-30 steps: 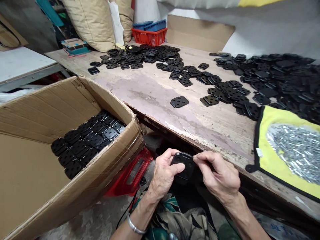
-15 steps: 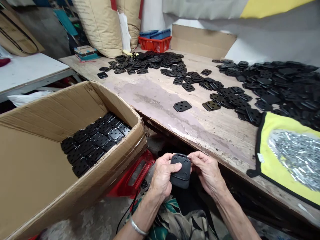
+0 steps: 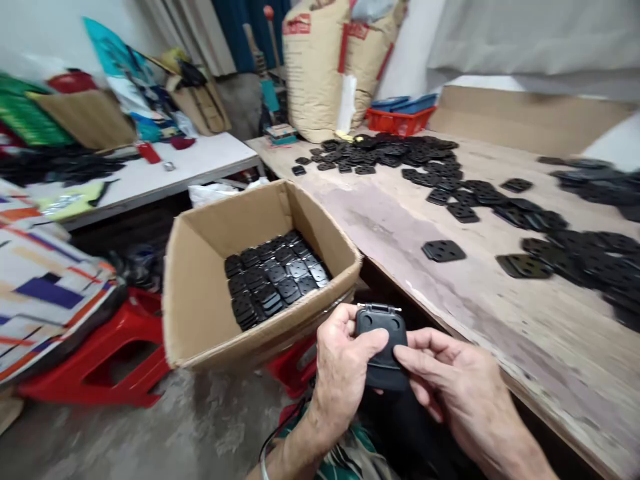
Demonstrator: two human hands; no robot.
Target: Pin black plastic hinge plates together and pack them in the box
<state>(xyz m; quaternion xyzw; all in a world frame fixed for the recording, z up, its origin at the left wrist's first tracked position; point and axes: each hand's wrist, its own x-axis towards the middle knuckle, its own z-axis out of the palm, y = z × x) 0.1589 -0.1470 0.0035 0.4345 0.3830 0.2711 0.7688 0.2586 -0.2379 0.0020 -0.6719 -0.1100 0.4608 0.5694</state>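
A black hinged plate [image 3: 381, 324] is held over my lap, with round dimples on its face and a thin metal pin [image 3: 399, 309] through the hinge along its top edge. The pin's ends stick out at both sides. My left hand [image 3: 343, 367] grips the plate's left side, thumb across the face. My right hand [image 3: 455, 377] is closed on the right edge, thumb on the face. Just beyond my hands stands an open cardboard box [image 3: 200, 267] with rows of similar black plates [image 3: 273, 277] packed inside.
A wooden table [image 3: 400, 227] runs along the right, strewn with loose black plates [image 3: 443, 251] in heaps. At its back sit a red basket [image 3: 400, 123] and large sacks [image 3: 315, 73]. A white table [image 3: 215, 157] and a red stool [image 3: 115, 360] are at left.
The view has swung left, bringing in the white table and red stool. My right hand has moved from the pin's end down to the plate's right edge. My left hand keeps its hold.
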